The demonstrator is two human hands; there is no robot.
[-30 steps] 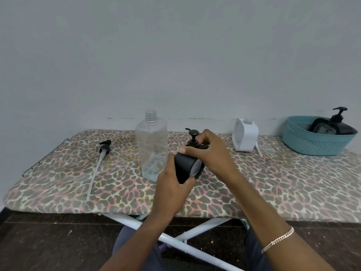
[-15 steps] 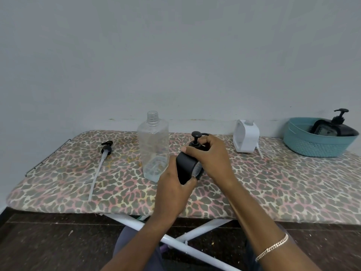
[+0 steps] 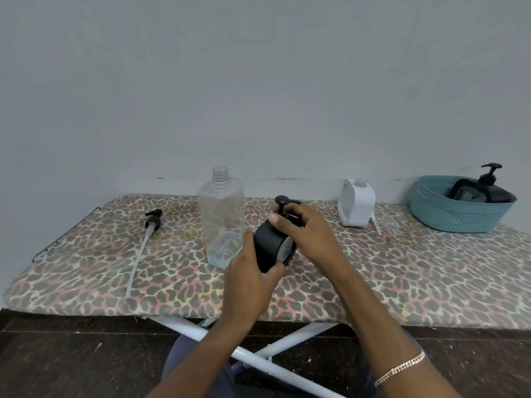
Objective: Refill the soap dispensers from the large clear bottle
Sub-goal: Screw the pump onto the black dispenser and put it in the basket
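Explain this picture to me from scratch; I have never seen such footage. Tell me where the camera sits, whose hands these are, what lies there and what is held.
No machine here: a person wears one wide-angle camera on the head, so both bare arms are the wearer's own. The left hand grips the body of a small black soap dispenser, tilted; the right hand curls round its pump top. On the leopard-print ironing board stand a large clear plastic bottle, uncapped, and a white dispenser. A loose black pump with a long white tube lies at the left. At the far right, a teal woven basket holds another black pump dispenser.
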